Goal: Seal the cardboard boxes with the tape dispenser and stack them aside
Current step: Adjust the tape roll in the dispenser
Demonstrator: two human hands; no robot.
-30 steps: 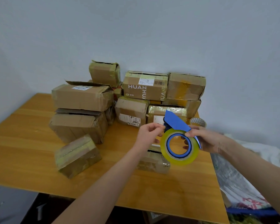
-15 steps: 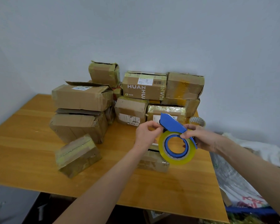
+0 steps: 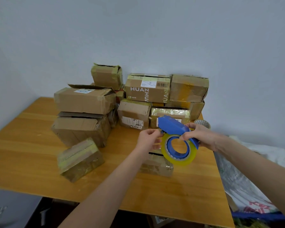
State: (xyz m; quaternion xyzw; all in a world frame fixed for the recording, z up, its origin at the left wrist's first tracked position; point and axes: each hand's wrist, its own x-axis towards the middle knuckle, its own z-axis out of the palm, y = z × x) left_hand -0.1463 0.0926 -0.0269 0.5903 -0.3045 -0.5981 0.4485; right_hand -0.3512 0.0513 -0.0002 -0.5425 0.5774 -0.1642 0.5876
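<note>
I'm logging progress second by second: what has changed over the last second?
Little. The right hand keeps its grip on the blue tape dispenser, which has shifted slightly left. The left hand stays pinching at its front end. The boxes on the table, including the small box under the hands, have not moved.

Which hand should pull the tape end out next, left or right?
Left. The right hand grips the blue tape dispenser, so it is occupied. The left hand sits at the dispenser's front edge, fingers pinching there, probably at the tape end.
</note>
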